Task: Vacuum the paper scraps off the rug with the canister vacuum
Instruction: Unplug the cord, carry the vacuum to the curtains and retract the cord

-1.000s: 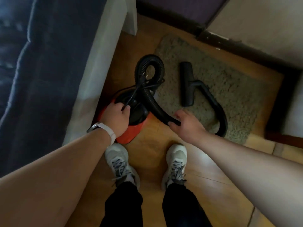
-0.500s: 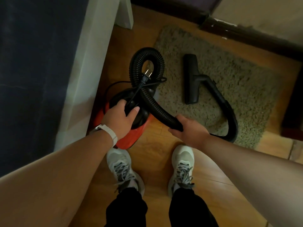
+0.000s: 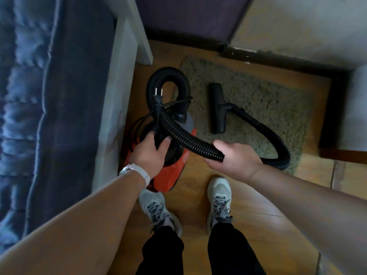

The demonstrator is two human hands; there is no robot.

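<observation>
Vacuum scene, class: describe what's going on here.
A person stands over the red vacuum. The left hand grips its cord on top; the right hand holds the hose. The plug sticks up free, and the nozzle lies on the rug. Vacuuming has not begun.

No writing to call out at this moment: the red canister vacuum [image 3: 174,175] shows no brand, label or number clear enough to read, and nothing else in view carries legible text.
</observation>
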